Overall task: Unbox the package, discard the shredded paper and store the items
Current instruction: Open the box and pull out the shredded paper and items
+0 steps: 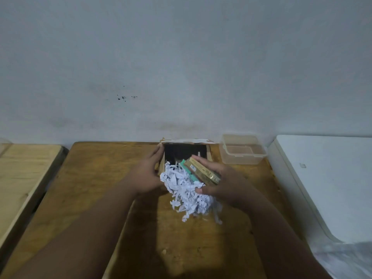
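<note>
An opened cardboard box [186, 142] lies on its side on the wooden table [100, 178], its dark inside facing me. White shredded paper [187, 194] spills out of it in a heap toward me. My right hand [223, 182] is shut on a gold box [202, 171] with a teal box [188, 170] against it, held over the shreds. My left hand [148, 174] grips the left side of the cardboard box and touches the paper.
A clear plastic container [242, 150] without a lid stands at the table's far right corner by the wall. A white surface [326, 178] lies to the right, with clear plastic [346, 258] over its near end. A second wooden surface [22, 172] is to the left.
</note>
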